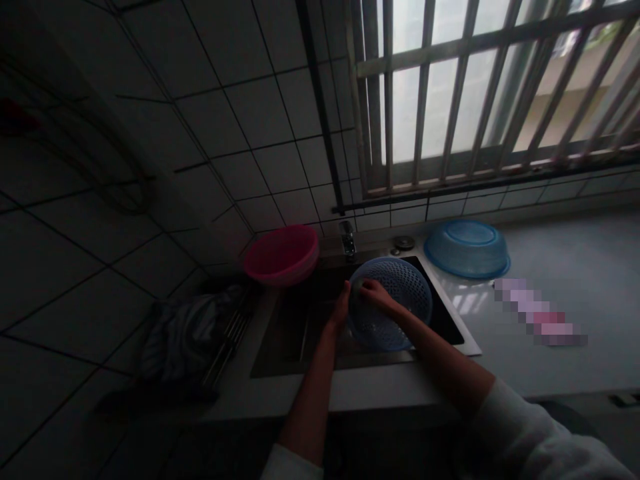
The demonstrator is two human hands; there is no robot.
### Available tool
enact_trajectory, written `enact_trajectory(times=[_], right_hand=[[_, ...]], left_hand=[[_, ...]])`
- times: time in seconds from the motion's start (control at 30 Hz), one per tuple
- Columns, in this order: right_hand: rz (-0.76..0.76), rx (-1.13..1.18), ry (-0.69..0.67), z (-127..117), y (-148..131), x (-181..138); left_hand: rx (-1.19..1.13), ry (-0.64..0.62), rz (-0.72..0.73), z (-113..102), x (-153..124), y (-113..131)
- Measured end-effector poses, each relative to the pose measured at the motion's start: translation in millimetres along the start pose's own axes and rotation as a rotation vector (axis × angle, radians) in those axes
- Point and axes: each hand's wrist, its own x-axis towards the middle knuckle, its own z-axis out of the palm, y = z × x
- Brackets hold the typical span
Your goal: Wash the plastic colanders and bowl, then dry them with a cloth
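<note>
The blue colander (407, 283) is sitting in or just above the right part of the sink (295, 313), its opening facing up. The left hand (341, 308) is holding its left rim, fingers apparently gripping the edge. The right hand (379, 294) is working at the left part of the bowl, fingers curling; whether they are gripping anything, one cannot tell.

Handling: the colander is probably behaving as a light, fairly stiff plastic part, flexing slightly and turning slippery when wet. The rim is offering the surest hold, ideally on opposite sides; the perforated wall is likely giving a poorer grip.

Containers: the colander's contents are remaining indistinct beneath the hands. The pink basin (283, 259) is standing at the sink's far left, its inside too dark to read. The blue basin (465, 248) is lying upside down on the counter (560, 253) at right
</note>
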Motion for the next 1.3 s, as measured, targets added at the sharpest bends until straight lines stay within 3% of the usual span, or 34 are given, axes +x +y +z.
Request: enact_trajectory(times=[0.07, 0.13, 0.2, 0.33, 0.4, 0.47, 0.6, 0.67, 0.73, 0.87, 0.93, 1.0, 1.13, 1.2, 1.23, 1.3], right_hand=[[-0.003, 0.064, 0.199, -8, -8, 5], [-0.009, 0.095, 0.273, -12, -12, 6], [-0.010, 0.068, 0.152, -8, -11, 2], [0.080, -0.041, -0.284, 11, 1, -12], [0.096, -0.051, -0.336, 15, 4, -14], [0.063, -0.021, -0.218, 11, 2, -10], [0.004, 0.101, 0.241, -12, -12, 5], [-0.013, 0.117, 0.331, -18, -17, 7], [-0.029, 0.070, 0.238, -15, -18, 3], [0.021, -0.024, -0.190, 9, -9, -13], [0.039, -0.015, -0.269, 17, -5, -17], [0.021, -0.001, -0.190, 15, -3, -14], [0.013, 0.055, 0.241, -9, -9, 2], [0.000, 0.084, 0.370, -18, -12, 7], [-0.013, 0.086, 0.369, -18, -13, 7], [-0.025, 0.058, 0.228, -12, -11, 3]], left_hand=[[-0.045, -0.074, -0.002, 5, -2, 0], [-0.065, -0.112, -0.008, 7, -4, 0], [-0.045, -0.087, -0.012, 6, -3, 0], [0.081, 0.123, -0.010, -3, 1, 2], [0.112, 0.145, -0.011, -5, 1, 3], [0.076, 0.061, -0.029, -2, 0, 3], [-0.062, -0.140, -0.030, 11, -5, 3], [-0.084, -0.154, -0.006, 15, -7, 4], [-0.067, -0.115, 0.003, 15, -8, 6], [0.036, 0.035, 0.015, 5, -7, 9], [0.091, 0.106, 0.023, 1, -4, 8], [0.097, 0.110, 0.029, 0, -1, 5], [-0.010, -0.040, 0.022, 7, 0, 1], [-0.037, -0.070, 0.023, 11, -2, 2], [-0.041, -0.066, 0.026, 12, -4, 3], [-0.031, -0.029, 0.026, 11, -6, 6]])
